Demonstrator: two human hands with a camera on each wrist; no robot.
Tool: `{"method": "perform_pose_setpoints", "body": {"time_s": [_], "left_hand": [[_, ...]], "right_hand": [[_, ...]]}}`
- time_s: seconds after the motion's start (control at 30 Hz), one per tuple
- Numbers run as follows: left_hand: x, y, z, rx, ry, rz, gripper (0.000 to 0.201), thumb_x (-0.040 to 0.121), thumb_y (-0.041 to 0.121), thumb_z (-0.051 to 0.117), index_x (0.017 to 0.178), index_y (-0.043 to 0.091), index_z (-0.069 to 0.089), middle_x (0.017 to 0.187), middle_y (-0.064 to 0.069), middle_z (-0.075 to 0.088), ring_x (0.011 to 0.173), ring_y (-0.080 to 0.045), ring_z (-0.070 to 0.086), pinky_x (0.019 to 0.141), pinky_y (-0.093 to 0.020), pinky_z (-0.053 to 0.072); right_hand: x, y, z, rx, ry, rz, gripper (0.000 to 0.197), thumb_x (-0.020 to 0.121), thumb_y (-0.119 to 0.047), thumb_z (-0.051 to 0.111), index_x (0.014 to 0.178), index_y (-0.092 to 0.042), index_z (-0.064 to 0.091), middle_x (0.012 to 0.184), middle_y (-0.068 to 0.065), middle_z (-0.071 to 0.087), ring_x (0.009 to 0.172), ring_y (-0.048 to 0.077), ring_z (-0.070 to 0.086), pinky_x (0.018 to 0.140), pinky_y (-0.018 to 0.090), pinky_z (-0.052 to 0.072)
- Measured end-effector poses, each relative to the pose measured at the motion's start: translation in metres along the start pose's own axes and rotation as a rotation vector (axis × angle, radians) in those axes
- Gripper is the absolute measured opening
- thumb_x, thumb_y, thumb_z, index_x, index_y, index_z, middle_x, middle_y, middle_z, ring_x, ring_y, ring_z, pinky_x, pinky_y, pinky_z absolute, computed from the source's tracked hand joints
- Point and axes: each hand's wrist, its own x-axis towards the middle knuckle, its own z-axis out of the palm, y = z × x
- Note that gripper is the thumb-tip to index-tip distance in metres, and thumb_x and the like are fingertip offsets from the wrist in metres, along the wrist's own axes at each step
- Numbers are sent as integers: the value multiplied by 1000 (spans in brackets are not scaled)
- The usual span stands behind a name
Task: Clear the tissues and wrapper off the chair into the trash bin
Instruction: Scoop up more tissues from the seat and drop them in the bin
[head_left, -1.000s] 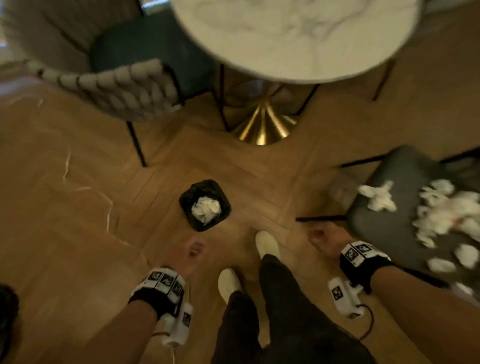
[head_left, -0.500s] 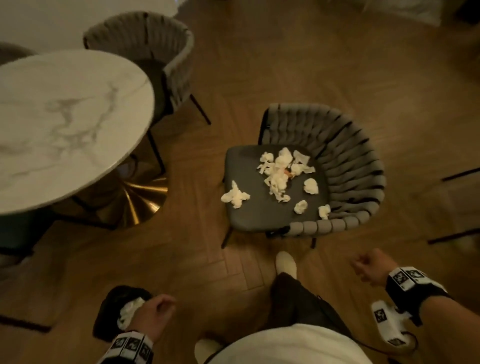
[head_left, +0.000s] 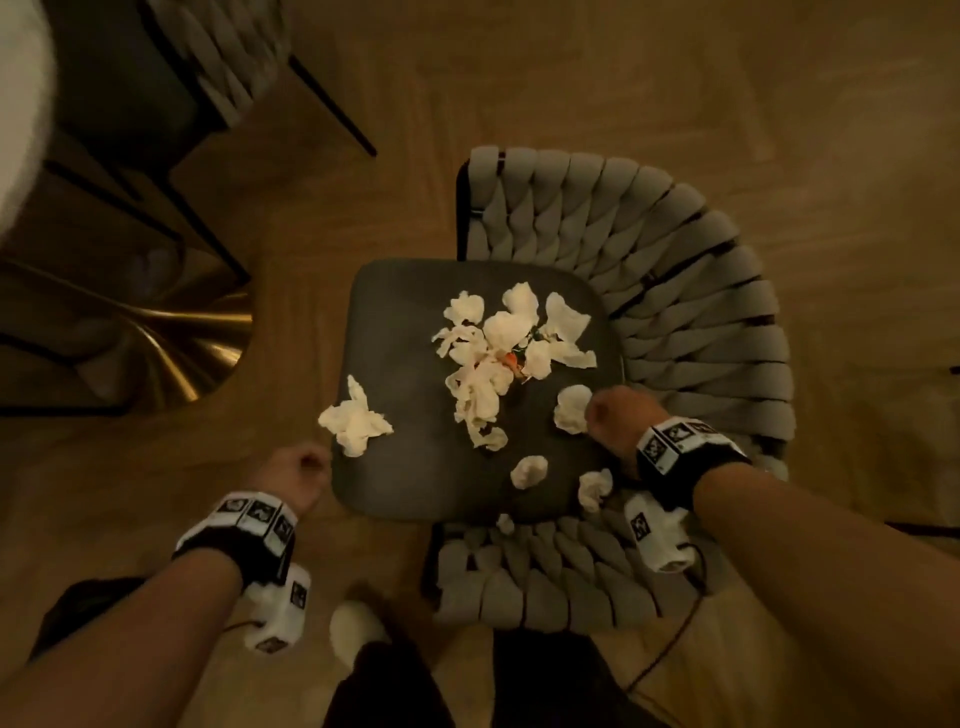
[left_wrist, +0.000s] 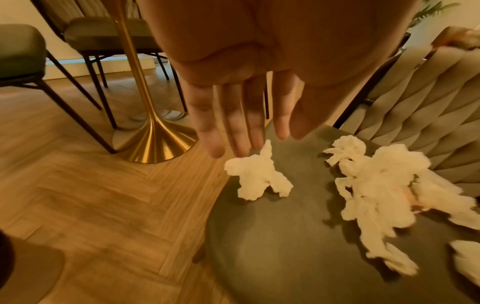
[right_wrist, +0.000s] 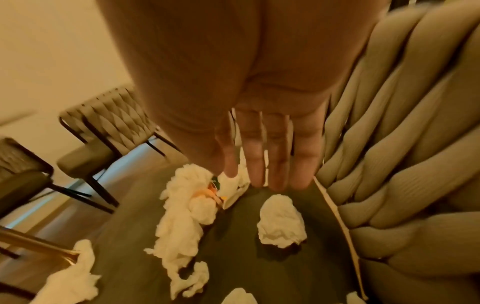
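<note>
Head view shows the left hand (head_left: 291, 475) released, fingers straight, hovering just short of the lone tissue (head_left: 356, 423) at the seat's front-left edge. Farther right lies the main heap of tissues (head_left: 498, 353), with the orange wrapper (head_left: 511, 359) buried inside. The right hand (head_left: 615, 415), also released and holding nothing, hovers beside a small tissue ball (head_left: 571, 408) on the chair (head_left: 415, 467). Best to gather each piece fully before lifting, so scraps don't drop. No trash bin is visible.
</note>
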Motion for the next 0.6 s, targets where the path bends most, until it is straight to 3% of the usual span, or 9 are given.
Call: {"method": "perform_pose_setpoints", "body": {"time_s": [0.07, 0.17, 0.27, 0.33, 0.47, 0.53, 0.6], "left_hand": [[43, 16, 12, 28, 44, -14, 35, 83, 17, 65, 117, 17, 56, 118, -6, 60, 106, -30, 57, 92, -38, 44], [95, 20, 41, 45, 44, 11, 69, 71, 27, 77, 130, 28, 43, 138, -15, 44, 121, -37, 47, 105, -41, 38], [119, 16, 75, 176, 40, 12, 70, 66, 30, 81, 127, 33, 47, 143, -21, 28, 126, -41, 38, 109, -41, 34], [127, 14, 89, 218, 91, 60, 59, 66, 24, 80, 119, 26, 54, 136, -24, 31, 120, -44, 40, 105, -47, 38], [138, 20, 84, 266, 165, 127, 27, 76, 8, 65, 103, 12, 63, 115, -25, 49, 99, -45, 52, 88, -47, 47], [131, 29, 84, 269, 74, 268, 24, 81, 5, 58, 104, 10, 64, 114, -24, 53, 103, -45, 54, 92, -47, 46], [115, 39, 88, 322, -111, 409, 31, 84, 2, 52, 112, 11, 62, 120, -21, 53, 109, -41, 52, 95, -42, 43]], "right_hand": [[52, 4, 15, -28, -17, 28, 36, 86, -30, 60, 120, -19, 57, 131, 11, 54, 117, 32, 53, 96, 38, 46], [111, 18, 46, -32, -68, 84, 67, 79, -41, 68, 135, -23, 37, 146, 16, 31, 122, 41, 48, 100, 45, 45], [145, 29, 74, -72, -110, 149, 83, 79, -43, 68, 143, -23, 20, 151, 19, 12, 125, 51, 41, 103, 52, 43], [154, 32, 86, -89, -71, 152, 78, 79, -37, 69, 140, -21, 22, 145, 22, 18, 117, 53, 46, 97, 52, 46], [157, 36, 84, -118, -11, -31, 52, 82, -23, 64, 125, -12, 37, 127, 24, 39, 95, 47, 56, 80, 43, 50], [147, 30, 79, -142, -34, -172, 44, 84, -20, 61, 123, -14, 41, 122, 21, 46, 100, 43, 55, 80, 39, 46], [130, 18, 74, -208, -148, -347, 49, 83, -18, 63, 128, -22, 42, 124, 16, 46, 109, 37, 53, 88, 39, 47]]}}
